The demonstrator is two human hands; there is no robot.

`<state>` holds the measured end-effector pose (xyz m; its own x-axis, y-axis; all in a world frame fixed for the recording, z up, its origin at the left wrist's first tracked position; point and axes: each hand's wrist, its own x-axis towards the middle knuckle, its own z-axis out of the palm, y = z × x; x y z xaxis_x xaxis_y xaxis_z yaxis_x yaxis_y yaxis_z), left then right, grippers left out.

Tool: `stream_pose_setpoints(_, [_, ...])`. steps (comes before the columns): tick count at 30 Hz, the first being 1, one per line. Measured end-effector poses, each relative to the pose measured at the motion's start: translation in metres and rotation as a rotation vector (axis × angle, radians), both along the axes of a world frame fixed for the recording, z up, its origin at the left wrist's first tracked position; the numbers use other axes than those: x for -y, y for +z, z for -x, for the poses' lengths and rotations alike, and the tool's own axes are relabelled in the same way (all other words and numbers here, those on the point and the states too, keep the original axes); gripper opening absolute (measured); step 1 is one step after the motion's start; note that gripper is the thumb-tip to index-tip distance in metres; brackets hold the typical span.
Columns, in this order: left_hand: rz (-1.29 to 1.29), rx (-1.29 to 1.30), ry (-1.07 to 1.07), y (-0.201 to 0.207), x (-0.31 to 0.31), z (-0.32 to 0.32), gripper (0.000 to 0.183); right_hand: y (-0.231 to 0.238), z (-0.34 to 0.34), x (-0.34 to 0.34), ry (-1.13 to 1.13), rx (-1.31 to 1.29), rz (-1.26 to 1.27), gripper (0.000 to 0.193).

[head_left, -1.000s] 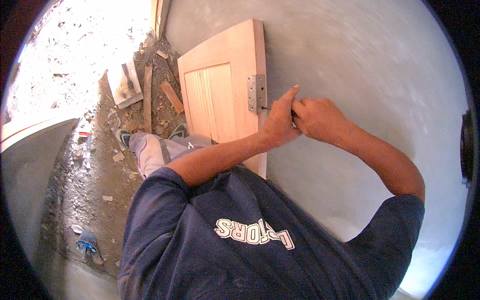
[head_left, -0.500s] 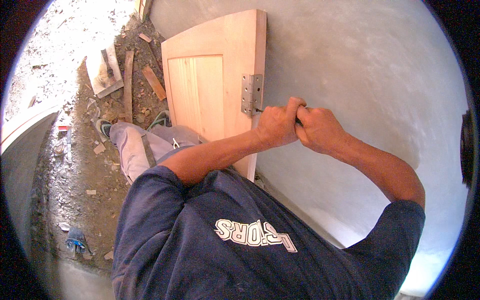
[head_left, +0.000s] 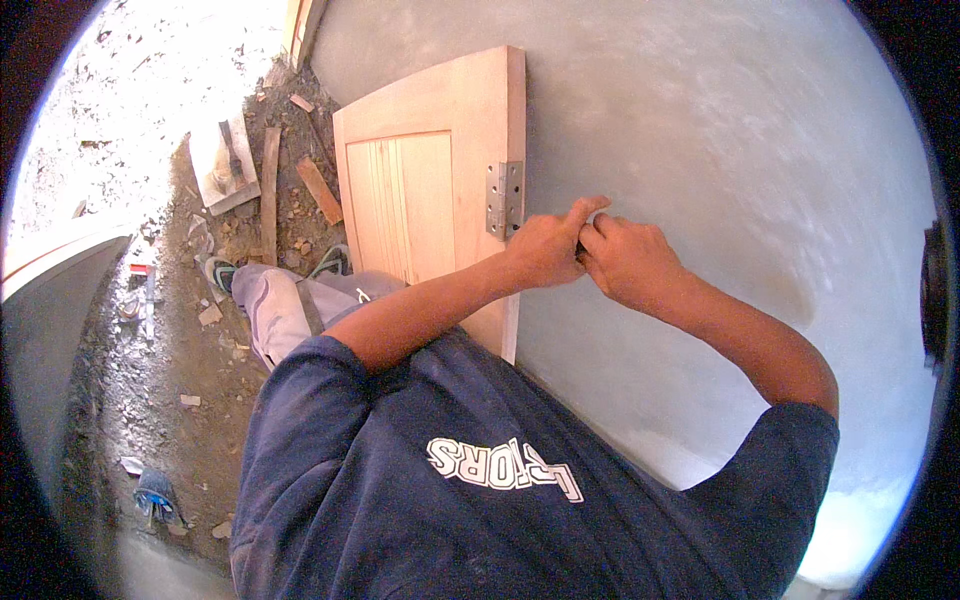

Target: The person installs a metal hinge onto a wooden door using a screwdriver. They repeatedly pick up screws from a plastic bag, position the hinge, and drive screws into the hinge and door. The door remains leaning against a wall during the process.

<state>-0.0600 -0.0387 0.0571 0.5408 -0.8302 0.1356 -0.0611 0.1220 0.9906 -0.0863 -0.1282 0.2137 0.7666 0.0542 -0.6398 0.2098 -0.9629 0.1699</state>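
Observation:
A pale wooden panel door [head_left: 480, 110] stands on its edge in front of me, close to the wall. A metal butt hinge [head_left: 504, 200] with several screw holes lies on the door's corner, one leaf on the face and one on the narrow edge. Just right of the hinge's lower end, my left hand [head_left: 548, 248] is closed round a screwdriver, its index finger sticking out. My right hand [head_left: 630, 262] curls its fingers at the back end of the screwdriver's dark handle [head_left: 581, 250]. Most of the tool is hidden by my hands.
A smooth grey plastered wall [head_left: 700, 130] rises along the right. On the dirt floor at left lie a brown wood strip [head_left: 270, 195], an orange-brown offcut [head_left: 319, 190], a pale slab [head_left: 222, 165] and a blue-and-grey container [head_left: 155, 490]. A curved-looking panel [head_left: 60, 290] stands at far left.
My right hand has loosened and turned on the handle, its fingers shifting, while the left keeps its grip. The whole view has shifted slightly, so the door sits lower in the picture.

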Motion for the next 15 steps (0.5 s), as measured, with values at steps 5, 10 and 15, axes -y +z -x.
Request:
stream_pose_setpoints(5, [0.294, 0.056, 0.416, 0.001, 0.003, 0.025, 0.072, -0.008, 0.003, 0.01, 0.075, -0.147, 0.026, 0.018])
stream_pose_setpoints(10, [0.094, 0.018, 0.273, -0.003, 0.004, 0.025, 0.058, -0.006, -0.004, -0.001, -0.175, -0.159, 0.024, 0.024])
stream_pose_setpoints(15, [0.056, 0.082, 0.025, -0.002, 0.001, -0.007, 0.05, -0.01, -0.005, -0.006, -0.545, -0.06, -0.106, 0.031])
